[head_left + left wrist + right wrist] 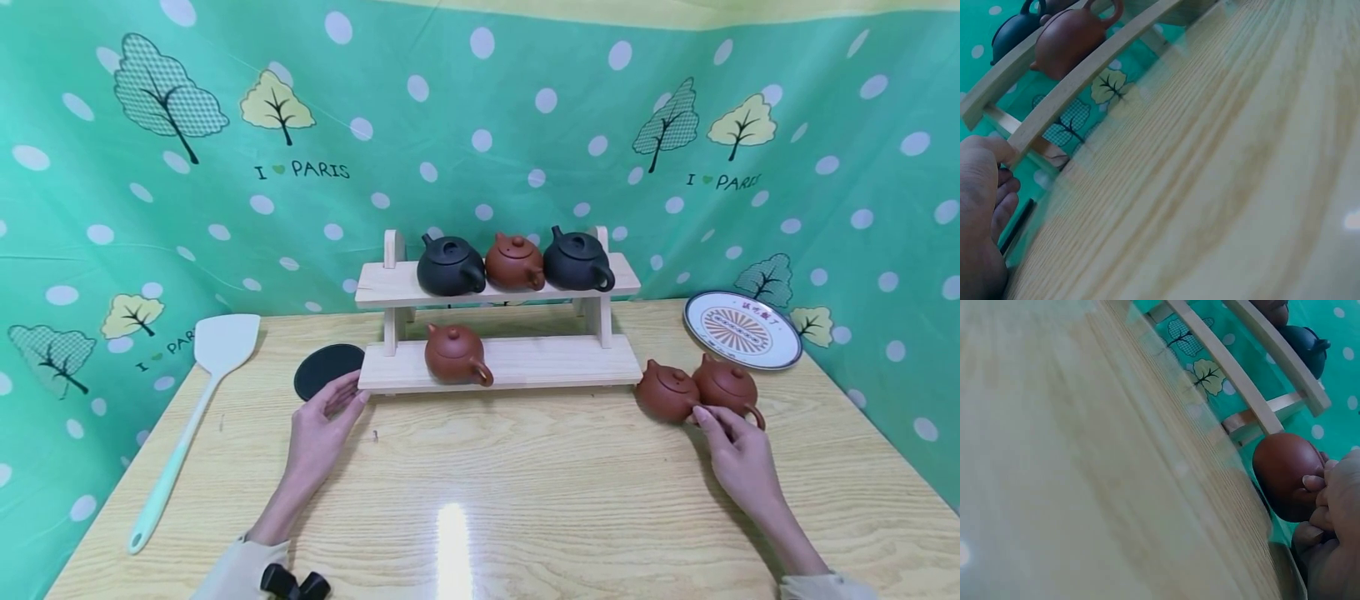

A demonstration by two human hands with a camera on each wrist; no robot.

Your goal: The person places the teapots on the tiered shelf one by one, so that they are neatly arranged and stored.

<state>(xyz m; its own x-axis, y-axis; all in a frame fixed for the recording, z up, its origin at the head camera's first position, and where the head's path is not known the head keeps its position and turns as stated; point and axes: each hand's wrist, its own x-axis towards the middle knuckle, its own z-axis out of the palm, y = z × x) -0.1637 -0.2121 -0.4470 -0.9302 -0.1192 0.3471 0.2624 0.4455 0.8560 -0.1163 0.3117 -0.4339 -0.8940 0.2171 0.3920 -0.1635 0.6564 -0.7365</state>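
My right hand [742, 457] pinches the handle of a reddish-brown clay teapot [664, 393] beside the right end of a two-tier wooden shelf [558, 362]. A second brown teapot [726, 385] stands right behind that hand. In the right wrist view, the fingers overlap the handle side of the round brown teapot [1285, 469]. My left hand [318, 429] grips the left end of the lower board, thumb at its front corner. One brown teapot [452, 354] sits on the lower tier. Above it, a brown teapot [513, 262] stands between two black teapots [450, 267].
A black round coaster [328, 371] lies just behind my left hand. A white spatula [198, 417] with a pale green handle lies at the left. At the back right, a patterned plate [787, 350] rests near the polka-dot green cloth [525, 133].
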